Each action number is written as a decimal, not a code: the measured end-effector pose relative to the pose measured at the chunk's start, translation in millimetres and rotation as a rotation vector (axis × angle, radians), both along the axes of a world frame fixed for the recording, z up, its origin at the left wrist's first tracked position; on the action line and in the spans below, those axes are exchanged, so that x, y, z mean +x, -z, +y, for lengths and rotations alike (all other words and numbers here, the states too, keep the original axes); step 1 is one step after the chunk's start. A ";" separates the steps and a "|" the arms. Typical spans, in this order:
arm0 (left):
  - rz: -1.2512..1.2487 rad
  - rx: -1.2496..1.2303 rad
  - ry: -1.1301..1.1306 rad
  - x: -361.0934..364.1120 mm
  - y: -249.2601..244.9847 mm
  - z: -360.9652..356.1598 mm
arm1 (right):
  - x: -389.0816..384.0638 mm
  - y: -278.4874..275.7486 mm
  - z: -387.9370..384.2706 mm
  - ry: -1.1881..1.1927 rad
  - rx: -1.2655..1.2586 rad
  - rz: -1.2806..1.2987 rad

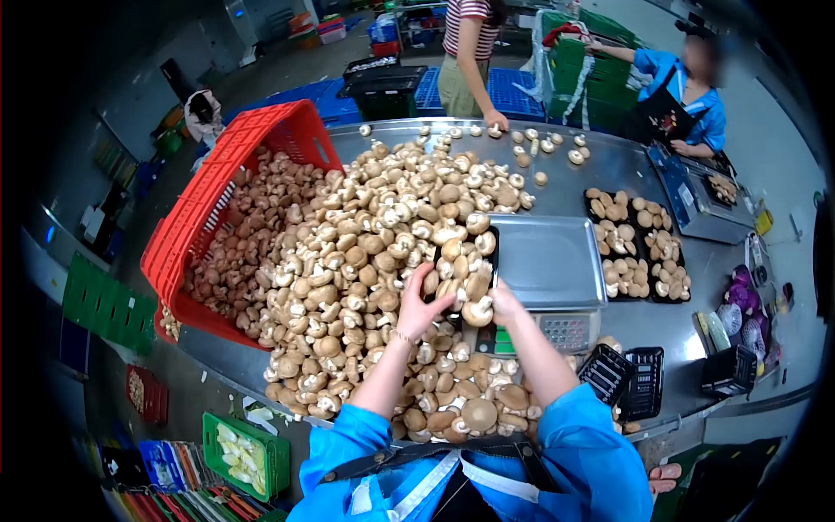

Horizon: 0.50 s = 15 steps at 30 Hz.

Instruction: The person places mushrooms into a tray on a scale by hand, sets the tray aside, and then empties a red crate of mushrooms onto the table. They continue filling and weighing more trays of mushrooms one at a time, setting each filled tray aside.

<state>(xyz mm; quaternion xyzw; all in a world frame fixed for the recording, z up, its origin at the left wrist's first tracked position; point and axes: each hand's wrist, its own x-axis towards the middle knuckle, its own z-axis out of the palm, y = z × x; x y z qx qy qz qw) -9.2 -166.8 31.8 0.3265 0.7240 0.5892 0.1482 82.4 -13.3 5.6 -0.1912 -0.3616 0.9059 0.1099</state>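
A black tray [494, 246] heaped with mushrooms [461, 268] is between my two hands, beside the left edge of the scale's metal plate [548, 261]. My left hand [421, 306] grips the tray's left side, its thumb reaching over the mushrooms. On the near right corner, my right hand [505, 304] closes round the tray beside a pale upturned mushroom [477, 311]; its fingers are partly hidden. A big pile of loose mushrooms [348, 252] spreads to the left of the tray and below my forearms. The scale's keypad [565, 332] shows just right of my right hand.
A tipped red crate [187, 213] spills mushrooms onto the metal table [557, 196]. Filled trays [624, 280] stand at right, with empty black trays [642, 383] nearer me. Across the table, one person's hand [496, 120] touches a mushroom; another person [687, 104] stands by a second scale [696, 191].
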 end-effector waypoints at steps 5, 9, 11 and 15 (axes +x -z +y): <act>-0.533 0.145 0.137 9.3 19.2 62.8 | 31.2 11.5 76.1 -0.082 0.140 -0.072; -0.496 0.021 0.155 19.0 47.2 92.4 | 46.5 61.4 127.0 -0.029 0.699 -0.195; -0.483 -0.008 0.193 14.4 54.6 99.1 | 62.7 23.5 133.0 -0.110 0.798 -0.251; 0.078 -0.223 0.124 -11.2 52.5 123.3 | 81.4 5.5 141.8 -0.210 0.707 -0.633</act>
